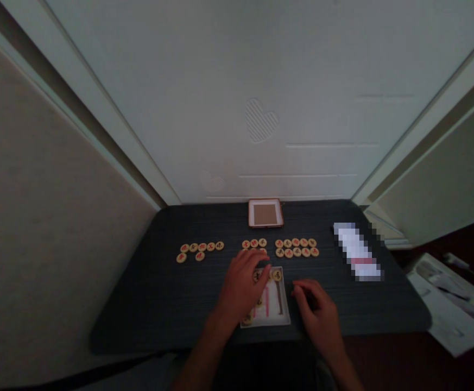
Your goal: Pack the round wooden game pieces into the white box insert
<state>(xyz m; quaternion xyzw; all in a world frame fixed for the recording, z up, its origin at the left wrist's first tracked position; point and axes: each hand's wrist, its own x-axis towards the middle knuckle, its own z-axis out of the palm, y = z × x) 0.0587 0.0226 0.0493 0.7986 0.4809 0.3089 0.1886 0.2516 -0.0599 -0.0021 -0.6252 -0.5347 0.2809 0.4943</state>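
Observation:
A small dark table carries round wooden game pieces with red marks, set out in three groups: one at the left, a small one in the middle and two rows at the right. My left hand reaches over a white box that holds a few pieces, its fingers curled over pieces at the box's far edge. My right hand rests on the table by the box's right side, fingers bent down. What either hand grips is hidden in the dim light.
A square box lid with a brown inside lies at the table's far edge by the white wall. A blurred white object sits at the right of the table. Papers lie on the floor at the right.

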